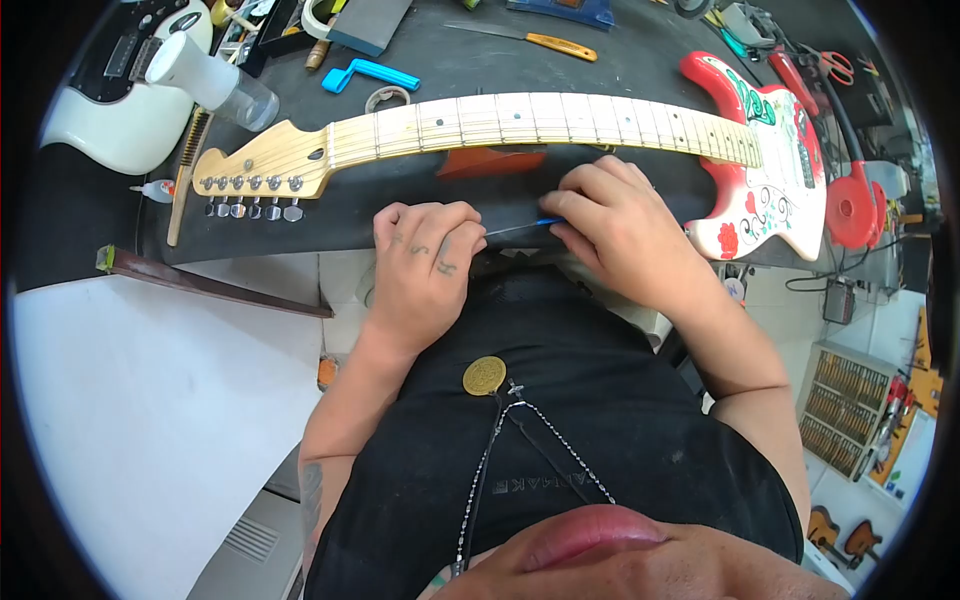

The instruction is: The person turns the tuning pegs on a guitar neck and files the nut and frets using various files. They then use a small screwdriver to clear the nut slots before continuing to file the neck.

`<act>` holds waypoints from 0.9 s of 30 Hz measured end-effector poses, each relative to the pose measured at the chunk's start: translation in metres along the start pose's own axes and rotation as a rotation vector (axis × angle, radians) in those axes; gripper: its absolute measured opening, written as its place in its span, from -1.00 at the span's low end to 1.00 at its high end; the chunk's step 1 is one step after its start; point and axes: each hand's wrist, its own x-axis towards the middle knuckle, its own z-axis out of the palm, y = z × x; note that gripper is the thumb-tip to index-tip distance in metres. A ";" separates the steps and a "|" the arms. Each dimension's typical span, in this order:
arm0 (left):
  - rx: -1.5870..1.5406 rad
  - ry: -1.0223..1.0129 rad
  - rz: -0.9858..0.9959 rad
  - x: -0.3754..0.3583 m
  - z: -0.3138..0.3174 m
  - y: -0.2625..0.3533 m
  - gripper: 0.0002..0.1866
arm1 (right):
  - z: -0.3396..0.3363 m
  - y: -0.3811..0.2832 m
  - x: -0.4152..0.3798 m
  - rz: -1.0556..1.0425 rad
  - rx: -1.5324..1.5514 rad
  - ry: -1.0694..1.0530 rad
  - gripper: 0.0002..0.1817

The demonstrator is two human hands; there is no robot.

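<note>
Two hands meet at the near edge of the dark worktop [620, 50], just below the maple neck of the electric guitar [560, 120]. Between them we see a thin guitar string [510, 229] with a small blue end [549, 221]. Our left hand [425, 255] is curled closed with its fingertips pinching one end, and our right hand [620, 225] is closed on the blue end, so the string is stretched straight between the two.

We judge this string to be very light, springy and smooth, so it can slip from the fingers or whip back if one end is let go. Its free tip is probably sharp. The best place to hold it is close to the ends, with a firm pinch and without bending it hard, because a kink stays.

The guitar lies flat, its neck pale and glossy, crossed by metal frets. Its headstock [262, 165] carries a row of chrome tuners, and its body is glossy red and white with painted flowers. It looks rigid and rather heavy.
</note>
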 end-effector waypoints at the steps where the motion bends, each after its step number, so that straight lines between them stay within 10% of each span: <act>1: -0.013 -0.026 0.021 0.000 0.000 0.000 -0.72 | -0.003 0.001 -0.001 0.004 -0.002 0.005 -0.62; 10: -0.178 0.242 -0.094 0.004 -0.017 -0.017 -0.55 | -0.089 0.061 0.059 -0.058 -0.166 0.304 -0.84; 14: -0.068 0.123 -0.005 0.002 -0.003 -0.025 -0.65 | -0.061 0.106 0.117 0.259 -0.030 -0.145 -0.76; 27: 0.148 0.309 -0.032 -0.005 -0.063 -0.049 -0.63 | -0.030 0.159 0.169 0.180 -0.369 -0.238 -0.74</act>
